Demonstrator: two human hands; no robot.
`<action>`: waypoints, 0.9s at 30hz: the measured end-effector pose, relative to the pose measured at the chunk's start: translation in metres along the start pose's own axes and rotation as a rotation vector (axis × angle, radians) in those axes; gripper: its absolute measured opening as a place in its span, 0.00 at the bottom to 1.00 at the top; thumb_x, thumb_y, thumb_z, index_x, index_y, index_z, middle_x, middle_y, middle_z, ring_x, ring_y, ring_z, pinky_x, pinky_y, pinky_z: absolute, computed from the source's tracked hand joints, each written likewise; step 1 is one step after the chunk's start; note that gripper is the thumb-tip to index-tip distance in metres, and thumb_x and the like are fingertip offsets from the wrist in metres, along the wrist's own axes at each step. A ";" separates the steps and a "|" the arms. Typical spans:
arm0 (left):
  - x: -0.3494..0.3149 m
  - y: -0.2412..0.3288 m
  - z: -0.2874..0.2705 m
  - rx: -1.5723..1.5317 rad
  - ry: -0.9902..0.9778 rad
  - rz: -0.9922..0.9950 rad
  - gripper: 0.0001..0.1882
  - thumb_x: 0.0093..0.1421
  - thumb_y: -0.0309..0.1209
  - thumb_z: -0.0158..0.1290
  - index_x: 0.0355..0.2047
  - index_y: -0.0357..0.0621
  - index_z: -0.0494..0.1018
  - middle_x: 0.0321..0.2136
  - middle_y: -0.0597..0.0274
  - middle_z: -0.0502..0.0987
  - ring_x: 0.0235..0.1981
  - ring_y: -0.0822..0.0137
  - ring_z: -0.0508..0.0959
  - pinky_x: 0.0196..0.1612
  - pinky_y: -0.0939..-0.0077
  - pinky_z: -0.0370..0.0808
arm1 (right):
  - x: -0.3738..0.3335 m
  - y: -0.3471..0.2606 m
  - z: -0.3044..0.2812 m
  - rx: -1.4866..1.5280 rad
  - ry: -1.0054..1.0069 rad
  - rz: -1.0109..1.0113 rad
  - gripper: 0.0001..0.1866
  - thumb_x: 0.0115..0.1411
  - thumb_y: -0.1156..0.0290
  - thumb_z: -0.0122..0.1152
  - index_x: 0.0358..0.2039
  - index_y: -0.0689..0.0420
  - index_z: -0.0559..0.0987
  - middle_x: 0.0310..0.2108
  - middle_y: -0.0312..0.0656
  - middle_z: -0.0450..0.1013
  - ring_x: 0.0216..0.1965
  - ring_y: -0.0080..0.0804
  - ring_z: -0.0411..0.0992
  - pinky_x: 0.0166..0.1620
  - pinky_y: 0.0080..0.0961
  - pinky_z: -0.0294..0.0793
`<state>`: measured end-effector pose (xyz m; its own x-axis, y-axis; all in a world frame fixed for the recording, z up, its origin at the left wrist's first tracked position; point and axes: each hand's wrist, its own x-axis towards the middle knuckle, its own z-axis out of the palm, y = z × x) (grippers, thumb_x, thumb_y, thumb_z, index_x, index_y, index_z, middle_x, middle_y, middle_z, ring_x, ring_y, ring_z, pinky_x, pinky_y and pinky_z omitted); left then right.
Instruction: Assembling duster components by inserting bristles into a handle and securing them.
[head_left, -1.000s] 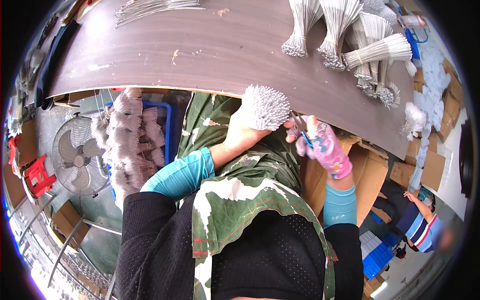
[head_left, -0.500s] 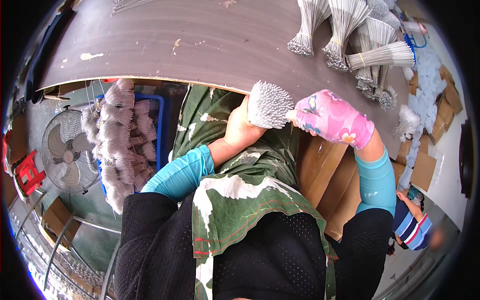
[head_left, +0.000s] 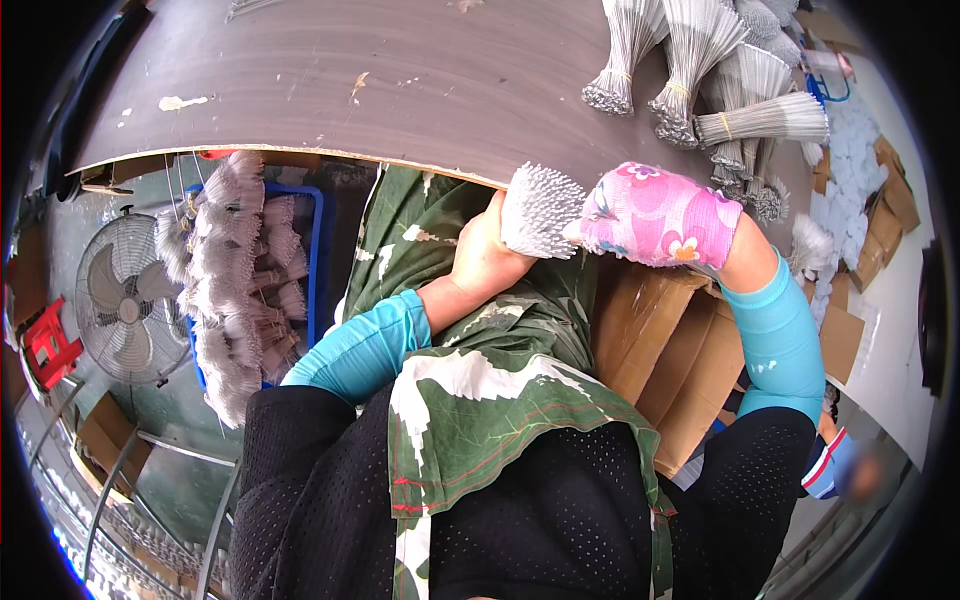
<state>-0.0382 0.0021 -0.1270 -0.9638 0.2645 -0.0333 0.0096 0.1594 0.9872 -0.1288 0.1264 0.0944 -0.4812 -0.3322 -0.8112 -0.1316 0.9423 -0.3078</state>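
Note:
Below the table edge, my left hand is wrapped round a thick bundle of thin white-tipped wire brushes, their pale ends fanned towards the right. A pink flowered cover hides most of my right hand. Its fingertips are drawn together against the right side of the bundle; whatever they pinch is too small or hidden to make out. At the far right of the table lie several similar bundles, banded near their looped wire ends.
The brown table spans the far side. To the left are a blue crate heaped with white brush bundles, a standing fan and a red stool. An open cardboard box stands at right; another person is beyond.
My right hand has turned, and its elbow has swung outward to the right. The fingertips stay by the bundle's right side. My left hand keeps its hold, almost still.

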 end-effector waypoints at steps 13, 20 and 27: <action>0.001 0.011 -0.005 0.015 0.004 -0.041 0.25 0.49 0.37 0.60 0.43 0.38 0.63 0.31 0.41 0.76 0.38 0.41 0.76 0.40 0.54 0.73 | -0.004 0.004 0.000 0.144 0.032 -0.026 0.19 0.57 0.56 0.58 0.24 0.62 0.79 0.16 0.41 0.72 0.19 0.27 0.68 0.28 0.27 0.68; 0.001 0.008 -0.002 0.020 0.013 0.004 0.25 0.49 0.37 0.59 0.43 0.38 0.63 0.31 0.41 0.76 0.37 0.41 0.76 0.39 0.55 0.73 | -0.007 0.010 0.008 0.244 0.004 0.017 0.20 0.59 0.57 0.57 0.24 0.64 0.77 0.16 0.40 0.70 0.19 0.25 0.65 0.28 0.27 0.67; 0.001 0.006 0.000 0.037 0.018 0.002 0.25 0.49 0.38 0.59 0.43 0.38 0.63 0.30 0.41 0.76 0.37 0.41 0.76 0.39 0.54 0.73 | 0.002 0.003 -0.001 -0.070 -0.012 -0.079 0.20 0.57 0.56 0.57 0.25 0.62 0.79 0.22 0.50 0.74 0.27 0.46 0.73 0.34 0.36 0.70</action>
<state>-0.0390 0.0031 -0.1210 -0.9684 0.2479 -0.0286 0.0208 0.1942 0.9807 -0.1308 0.1283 0.0927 -0.4569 -0.4055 -0.7917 -0.2290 0.9137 -0.3359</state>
